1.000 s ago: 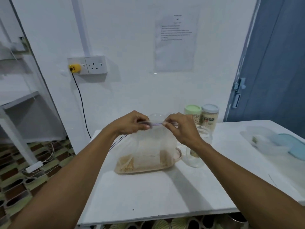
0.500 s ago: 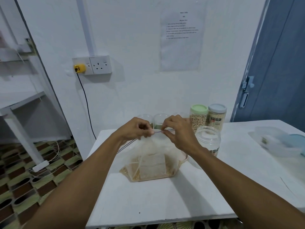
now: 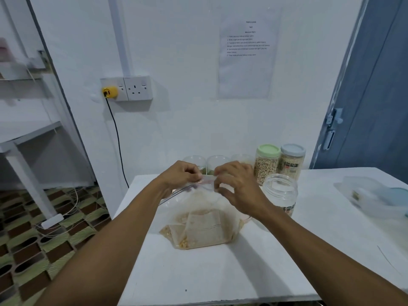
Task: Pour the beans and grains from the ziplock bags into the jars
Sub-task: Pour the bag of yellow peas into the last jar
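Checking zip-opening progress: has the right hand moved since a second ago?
Yes: the right hand has shifted left, away from the green-lidded jar, toward the left hand at the top of the ziplock bag.

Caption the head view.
Left hand and right hand pinch the seal of a ziplock bag beside an open jar.

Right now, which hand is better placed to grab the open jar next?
Probably the right. The right hand pinches the seal of the ziplock bag just beside the open jar, which stands to the bag's right; the left hand is on the far side.
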The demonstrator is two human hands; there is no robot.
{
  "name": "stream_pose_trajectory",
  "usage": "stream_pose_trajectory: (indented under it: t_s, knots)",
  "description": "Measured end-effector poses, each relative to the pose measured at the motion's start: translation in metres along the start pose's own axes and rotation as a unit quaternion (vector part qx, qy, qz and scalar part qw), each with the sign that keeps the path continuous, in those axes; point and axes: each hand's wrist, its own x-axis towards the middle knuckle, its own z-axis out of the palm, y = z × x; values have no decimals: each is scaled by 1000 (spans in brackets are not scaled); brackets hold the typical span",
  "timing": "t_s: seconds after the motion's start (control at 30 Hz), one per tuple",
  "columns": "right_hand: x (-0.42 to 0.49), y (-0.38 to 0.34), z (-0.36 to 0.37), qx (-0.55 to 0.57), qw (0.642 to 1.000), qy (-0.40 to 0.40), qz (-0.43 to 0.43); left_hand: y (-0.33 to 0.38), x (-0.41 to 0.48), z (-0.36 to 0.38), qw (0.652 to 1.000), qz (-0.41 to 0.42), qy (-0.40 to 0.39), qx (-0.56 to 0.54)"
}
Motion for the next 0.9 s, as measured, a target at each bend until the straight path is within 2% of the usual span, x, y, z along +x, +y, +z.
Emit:
stream_pose_trajectory:
  t_s: [0.07, 0.13, 0.2, 0.27, 0.3, 0.33, 0.37, 0.43, 0.47, 0.53, 0.6, 0.63, 0.7, 0.77, 0.83, 0.9]
  knots:
    - [-7, -7, -1, -5, 999, -33, -30, -1, 5, -5, 997, 32, 51, 50]
    - [-17, -13, -5, 10, 998, -48, -25, -5, 11, -14, 984, 50, 123, 122]
    - [-26, -11, -13, 14, 999, -42, -17, -13, 18, -23, 937, 81, 210, 266]
    - [-29, -6, -24, 14, 999, -49, -12, -15, 20, -28, 883, 110, 220, 400]
    - [-28, -4, -31, 12, 998, -55, -10, -13, 20, -29, 874, 124, 207, 423]
    - [-25, -1, -36, 2, 998, -59, -9, -10, 20, -28, 883, 129, 190, 409]
    - [-21, 1, -40, -17, 998, -62, -7, -4, 18, -26, 903, 123, 178, 372]
    - [-14, 2, -44, -54, 996, -77, -3, 8, 14, -24, 940, 46, 156, 301]
    - [-11, 3, -45, -64, 994, -89, -1, 14, 9, -23, 941, -18, 128, 312]
    - [-6, 1, -45, -70, 990, -121, 0, 21, -4, -24, 915, -135, 16, 380]
    - [-2, -2, -43, -71, 984, -161, -21, 23, -14, -27, 900, -174, -92, 388]
    - [0, -4, -40, -67, 981, -179, -40, 23, -16, -27, 907, -170, -109, 371]
    - [2, -6, -38, -39, 977, -201, -66, 16, -13, -33, 926, -153, -58, 339]
    - [3, -4, -44, 4, 974, -220, -61, 5, -5, -46, 929, -136, 45, 340]
    - [3, 2, -55, 54, 966, -248, -40, -8, -1, -61, 911, -115, 127, 376]
    - [4, 5, -64, 122, 956, -266, -22, -16, 3, -66, 889, -84, 175, 415]
